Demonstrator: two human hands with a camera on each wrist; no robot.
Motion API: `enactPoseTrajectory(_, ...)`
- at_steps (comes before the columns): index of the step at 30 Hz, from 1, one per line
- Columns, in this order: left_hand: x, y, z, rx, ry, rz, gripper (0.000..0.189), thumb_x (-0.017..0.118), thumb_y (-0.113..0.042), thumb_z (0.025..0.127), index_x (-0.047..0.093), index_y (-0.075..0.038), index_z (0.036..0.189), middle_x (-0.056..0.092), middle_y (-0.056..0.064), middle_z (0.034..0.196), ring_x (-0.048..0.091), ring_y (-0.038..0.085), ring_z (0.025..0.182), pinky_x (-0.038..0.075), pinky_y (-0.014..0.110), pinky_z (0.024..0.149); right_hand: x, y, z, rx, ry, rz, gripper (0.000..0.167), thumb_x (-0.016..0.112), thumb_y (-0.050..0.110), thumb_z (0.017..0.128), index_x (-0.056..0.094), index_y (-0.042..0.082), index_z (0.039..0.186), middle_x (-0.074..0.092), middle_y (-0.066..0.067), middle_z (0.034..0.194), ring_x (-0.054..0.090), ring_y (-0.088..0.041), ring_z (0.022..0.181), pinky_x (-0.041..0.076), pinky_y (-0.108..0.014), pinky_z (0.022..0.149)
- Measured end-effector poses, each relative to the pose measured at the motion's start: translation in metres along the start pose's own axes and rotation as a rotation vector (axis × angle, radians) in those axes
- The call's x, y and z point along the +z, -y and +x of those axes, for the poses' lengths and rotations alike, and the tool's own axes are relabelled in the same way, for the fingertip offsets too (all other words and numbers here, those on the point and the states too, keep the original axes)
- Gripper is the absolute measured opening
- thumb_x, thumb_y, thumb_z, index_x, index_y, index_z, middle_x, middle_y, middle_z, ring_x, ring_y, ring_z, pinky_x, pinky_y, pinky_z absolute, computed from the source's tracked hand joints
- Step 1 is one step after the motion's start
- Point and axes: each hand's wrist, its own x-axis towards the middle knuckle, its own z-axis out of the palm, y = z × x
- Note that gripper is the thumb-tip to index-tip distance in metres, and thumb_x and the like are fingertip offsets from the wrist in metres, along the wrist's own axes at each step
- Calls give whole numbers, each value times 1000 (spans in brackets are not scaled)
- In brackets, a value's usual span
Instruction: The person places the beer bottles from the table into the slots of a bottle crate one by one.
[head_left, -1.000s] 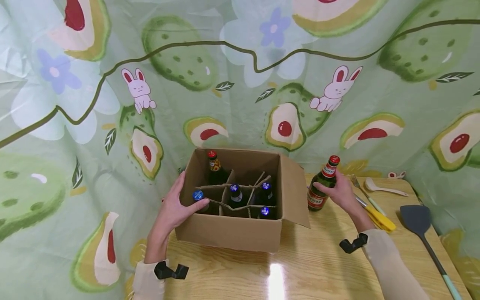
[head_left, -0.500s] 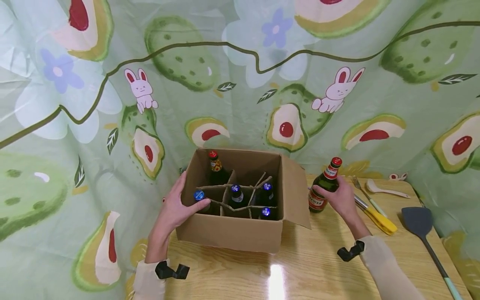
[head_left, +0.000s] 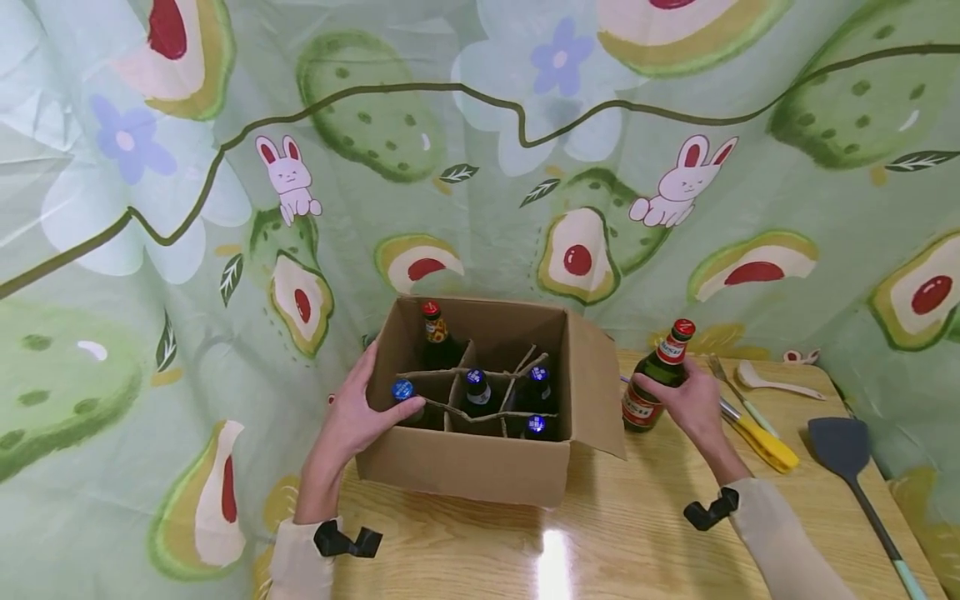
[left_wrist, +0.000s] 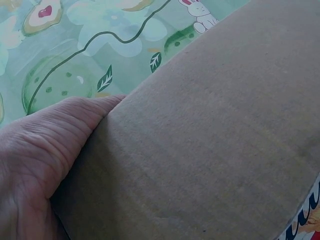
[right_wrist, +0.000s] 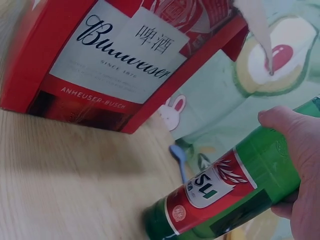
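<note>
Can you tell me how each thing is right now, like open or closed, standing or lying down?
Cardboard box: open on top, flap out to the side.
Bottles in the box: upright in the divider cells, capped.
Green bottle: capped, tilted, base near the table.
Right hand: grips the green bottle.
Left hand: holds the box's left wall.
Spatula: lying flat.
Fork: lying flat.
Spoon: lying flat.

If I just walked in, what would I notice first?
Probably the open cardboard box in the middle of the wooden table, with bottle tops poking up between its dividers. The left hand grips the box's left wall, and the right hand holds a green bottle with a red cap, tilted, just right of the box. Behind it all hangs a green cloth with bunnies and avocados.
</note>
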Motion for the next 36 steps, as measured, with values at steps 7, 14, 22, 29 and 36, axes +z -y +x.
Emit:
enactPoseTrajectory(7, 1, -1, 0, -4, 0, 1, 120, 81, -63, 81, 9, -27, 170, 13, 3, 175, 16, 37, 160, 23, 70, 120, -32, 23, 8, -10, -69, -13, 51, 89, 37, 84, 72, -3, 110, 75, -25, 99, 61, 5, 69, 49, -12, 59)
enactPoseTrajectory(14, 1, 0, 1, -3, -2, -3, 121, 81, -63, 81, 8, -29, 170, 12, 2, 175, 15, 37, 160, 22, 71, 120, -79, 67, 28, 14, -126, -6, 58, 88, 42, 84, 72, -2, 119, 76, -22, 105, 56, 17, 69, 46, -9, 62)
enactPoseTrajectory(22, 1, 2, 0, 24, -8, -18, 120, 83, -61, 81, 9, -27, 170, 14, 3, 175, 16, 36, 160, 24, 70, 120, -111, 129, 47, -31, -264, 49, 54, 94, 40, 77, 77, 3, 113, 59, 36, 76, 60, 12, 70, 46, -11, 64)
enactPoseTrajectory(29, 0, 3, 0, 28, -8, -8, 121, 82, -64, 80, 10, -29, 170, 14, -1, 175, 17, 36, 160, 25, 71, 119, -117, 187, 57, -95, -292, 184, 46, 96, 31, 75, 81, 7, 111, 68, 29, 79, 66, 4, 71, 48, -16, 62)
enactPoseTrajectory(36, 0, 3, 2, 26, -14, -8, 122, 82, -65, 79, 10, -29, 170, 14, 0, 175, 17, 35, 160, 25, 70, 119, -104, 235, 60, -112, -122, 612, 46, 95, 11, 76, 77, 4, 118, 78, 1, 97, 72, -17, 86, 56, -19, 78)
